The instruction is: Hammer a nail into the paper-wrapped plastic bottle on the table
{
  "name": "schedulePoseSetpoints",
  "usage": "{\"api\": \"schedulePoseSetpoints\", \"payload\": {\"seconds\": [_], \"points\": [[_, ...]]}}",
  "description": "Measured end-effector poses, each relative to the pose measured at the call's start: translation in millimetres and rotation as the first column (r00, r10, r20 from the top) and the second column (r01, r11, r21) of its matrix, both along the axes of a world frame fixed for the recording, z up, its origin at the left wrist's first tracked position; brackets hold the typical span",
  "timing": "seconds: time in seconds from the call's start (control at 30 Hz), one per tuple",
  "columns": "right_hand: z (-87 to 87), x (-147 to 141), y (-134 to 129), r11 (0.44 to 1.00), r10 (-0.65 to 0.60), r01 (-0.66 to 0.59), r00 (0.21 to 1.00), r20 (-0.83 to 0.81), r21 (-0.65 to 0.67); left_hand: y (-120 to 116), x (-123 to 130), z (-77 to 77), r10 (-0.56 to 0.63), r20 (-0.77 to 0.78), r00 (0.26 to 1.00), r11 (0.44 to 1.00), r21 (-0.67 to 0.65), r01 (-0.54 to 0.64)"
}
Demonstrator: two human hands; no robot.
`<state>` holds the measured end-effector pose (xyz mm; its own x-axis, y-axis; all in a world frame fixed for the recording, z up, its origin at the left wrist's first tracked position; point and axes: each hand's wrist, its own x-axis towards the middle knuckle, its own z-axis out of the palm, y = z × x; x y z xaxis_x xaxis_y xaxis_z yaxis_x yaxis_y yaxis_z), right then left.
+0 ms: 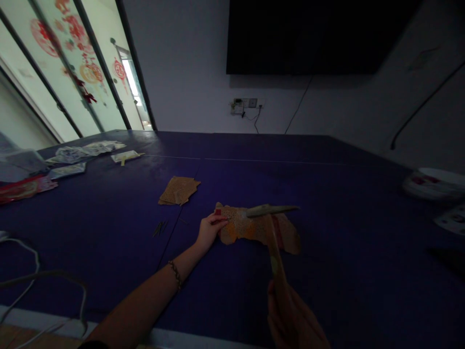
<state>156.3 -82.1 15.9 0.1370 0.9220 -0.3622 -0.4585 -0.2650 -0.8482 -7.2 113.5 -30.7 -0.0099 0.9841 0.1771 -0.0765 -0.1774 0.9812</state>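
Observation:
My right hand [292, 315] is wrapped round the wooden handle of a hammer [273, 247]. Its metal head hangs over a flat brown speckled piece [241, 228], rounded at the ends, with orange and red patches. My left hand [210, 230] reaches to the left end of that piece, thumb and fingers pinched together at its surface. Whatever sits between those fingertips is too small to make out. Several thin dark nail-like pins [160, 228] lie on the purple table to the left of my left hand. Beyond them is a small stack of brown speckled sheets [178, 190].
Clear plastic packaging [85, 151] and a red packet [27, 188] lie at the far left of the purple table [218, 179]. A pale cable [36, 261] loops at the near left. A white bowl-like container [434, 184] stands at the right edge.

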Motion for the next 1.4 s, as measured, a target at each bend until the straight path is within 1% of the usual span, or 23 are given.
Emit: {"api": "schedulePoseSetpoints", "payload": {"seconds": [0.03,0.1,0.17,0.23,0.3,0.37,0.43,0.53,0.63,0.77,0.87,1.0,1.13,1.23,1.33,1.4], "points": [[2.5,2,10,0.999,0.018,-0.019,1.0,0.022,0.028,6,3,-0.2,0.001,0.005,1.0,1.0,0.011,-0.001],[8.4,8,35,0.988,0.106,-0.112,0.993,0.059,0.104,21,10,0.0,0.015,0.016,1.0,1.0,0.026,-0.015],[11.8,12,63,0.946,0.223,-0.239,0.97,0.094,0.219,36,17,0.9,0.022,0.048,0.999,0.999,0.042,-0.024],[9.3,11,85,0.893,0.281,-0.312,0.95,0.139,0.324,48,22,1.6,0.019,0.064,0.998,0.998,0.057,-0.022],[0.4,5,95,0.873,0.276,-0.329,0.942,0.19,0.361,54,23,1.2,0.014,0.067,0.998,0.998,0.064,-0.018],[-11.5,-3,93,0.898,0.224,-0.289,0.949,0.221,0.333,55,21,-0.6,0.007,0.06,0.998,0.998,0.063,-0.011],[-21.3,-9,83,0.916,0.205,-0.271,0.95,0.235,0.295,54,17,-2.4,0.001,0.048,0.999,0.998,0.055,-0.004],[-26.7,-15,70,0.917,0.2,-0.284,0.934,0.296,0.279,52,14,-2.5,-0.001,0.051,0.999,0.999,0.048,-0.002],[-24.8,-17,66,0.906,0.232,-0.332,0.908,0.349,0.261,51,14,0.1,-0.007,0.061,0.998,0.999,0.045,0.004],[-22.7,-18,64,0.889,0.298,-0.389,0.892,0.341,0.241,49,16,3.5,-0.001,0.072,0.997,0.999,0.033,-0.001],[-22.5,-20,63,0.884,0.314,-0.403,0.887,0.337,0.236,47,16,5.4,0.004,0.085,0.996,0.999,0.034,-0.007],[-22.0,-21,61,0.9,0.321,-0.387,0.899,0.3,0.198,44,17,9.5,0.012,0.082,0.997,0.999,0.035,-0.015],[-20.4,-20,59,0.904,0.316,-0.373,0.913,0.26,0.21,43,17,12.7,-0.006,0.044,0.999,0.999,0.053,0.004],[-17.3,-23,58,0.93,0.286,-0.32,0.939,0.192,0.179,44,17,11.7,-0.03,0.056,0.998,0.998,0.061,0.027],[-13.5,-24,57,0.959,0.247,-0.258,0.963,0.105,0.114,45,17,9.7,-0.03,0.061,0.998,0.998,0.059,0.026],[-11.7,-24,55,0.967,0.233,-0.239,0.97,0.077,0.088,44,17,9.5,-0.031,0.046,0.998,0.998,0.057,0.028]]}}
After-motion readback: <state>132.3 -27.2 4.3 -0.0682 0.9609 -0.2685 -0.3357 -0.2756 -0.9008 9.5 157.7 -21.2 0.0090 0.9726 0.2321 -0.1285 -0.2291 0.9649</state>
